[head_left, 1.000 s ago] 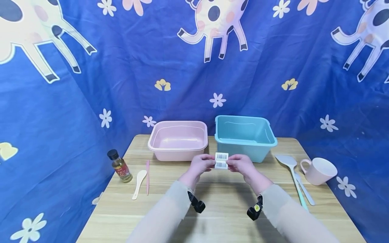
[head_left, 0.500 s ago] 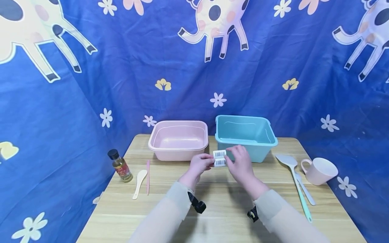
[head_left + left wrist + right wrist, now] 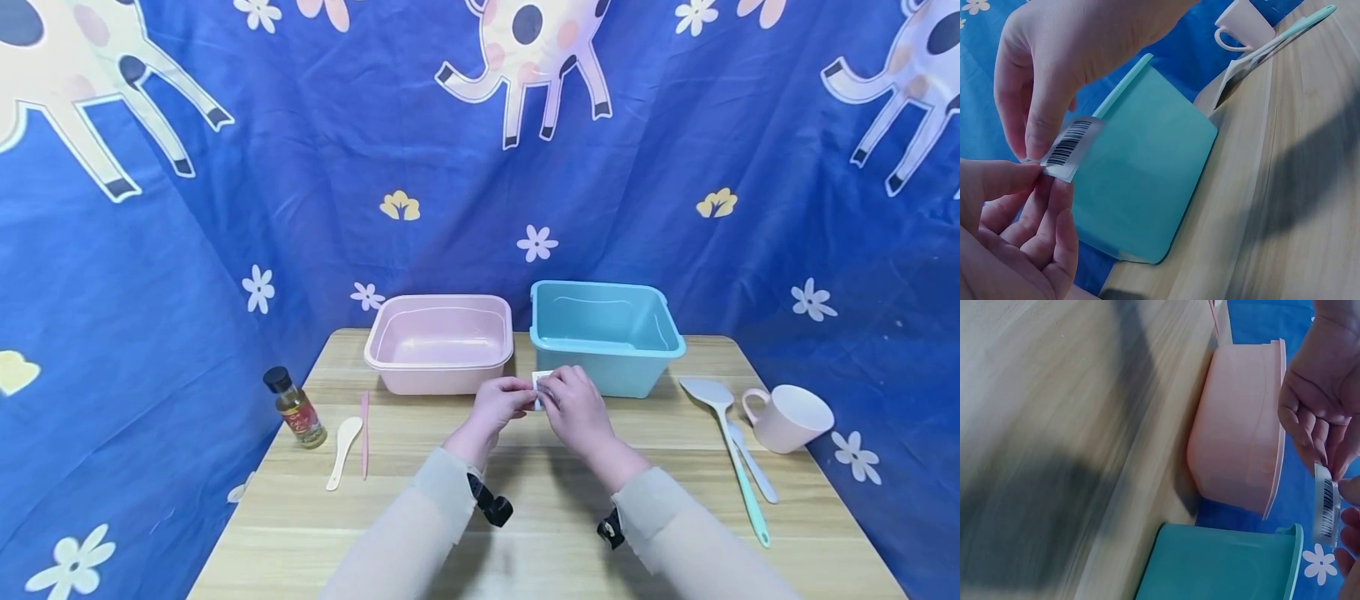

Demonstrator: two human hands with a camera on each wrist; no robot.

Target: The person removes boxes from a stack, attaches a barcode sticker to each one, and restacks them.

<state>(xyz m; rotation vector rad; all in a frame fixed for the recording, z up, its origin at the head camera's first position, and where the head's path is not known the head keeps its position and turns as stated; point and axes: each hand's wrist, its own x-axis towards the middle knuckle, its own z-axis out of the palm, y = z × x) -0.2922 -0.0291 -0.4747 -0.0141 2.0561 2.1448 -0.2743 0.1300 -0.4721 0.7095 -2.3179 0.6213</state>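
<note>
Your left hand (image 3: pixel 497 407) and right hand (image 3: pixel 579 408) clamp thin white barcoded label (image 3: pixel 1067 145), likely steadying it, toward far edge of pale wooden table (image 3: pixel 555 500).

Wood-grain rectangular table (image 3: pixel 555 508) as dial, 12 at far edge. Blue printed fabric curtain (image 3: pixel 450 242) behind, past 12. Pink rectangular plastic basin (image 3: pixel 435 382) at 11; teal rectangular plastic bin (image 3: pixel 633 375) at 1. Clear black-capped bottle (image 3: pixel 302 417) at 10, by table edge; cream spoon (image 3: pixel 344 450) at 9, thin pink stick (image 3: pixel 365 437) just on its 3 o'clock side. Mint-handled spatula (image 3: pixel 738 467) at 3, pale blue long-handled utensil (image 3: pixel 757 475) just beside; pale pink handled mug (image 3: pixel 792 418) between 2 and 3, outward of both. White rectangular barcode label (image 3: pixel 1067 145) between left hand (image 3: pixel 495 407) and right hand (image 3: pixel 581 408), toward 12, nearer than basin and bin.
</note>
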